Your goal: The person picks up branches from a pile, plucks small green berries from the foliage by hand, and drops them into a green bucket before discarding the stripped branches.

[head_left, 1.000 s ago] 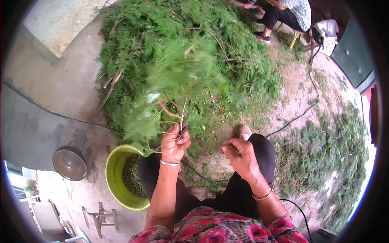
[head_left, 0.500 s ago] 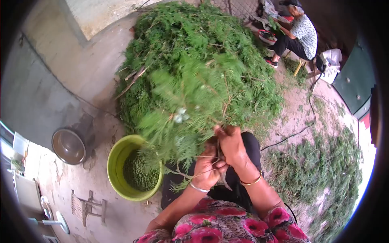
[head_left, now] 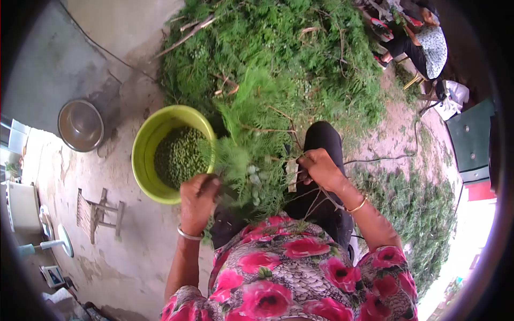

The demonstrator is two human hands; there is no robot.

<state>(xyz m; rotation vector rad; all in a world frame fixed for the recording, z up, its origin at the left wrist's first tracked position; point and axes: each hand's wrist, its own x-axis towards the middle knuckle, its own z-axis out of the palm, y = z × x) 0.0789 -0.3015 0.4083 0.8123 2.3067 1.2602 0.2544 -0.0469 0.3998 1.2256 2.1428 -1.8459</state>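
Observation:
My right hand (head_left: 323, 170) is closed round the woody stems of a leafy evergreen branch (head_left: 251, 144), above my right knee. Its feathery green sprays spread left over my lap, and a few pale round cones show among them. By the near right rim of the yellow-green bucket (head_left: 140, 163), my left hand (head_left: 197, 200) is closed, fingers curled together. Whatever it holds is hidden. Many small green cones (head_left: 179, 158) lie inside the bucket.
A large heap of cut branches (head_left: 278, 48) rises ahead. Stripped greenery (head_left: 412, 214) covers the floor at right. A metal basin (head_left: 80, 125) and a small wooden stool (head_left: 99, 214) stand left. Another person (head_left: 428, 48) sits at the far right. A black cable (head_left: 383, 159) crosses the floor.
My left hand has moved from beside my right hand leftward to the bucket rim. My right hand still holds the branch, now lower over my lap. The view has tilted down.

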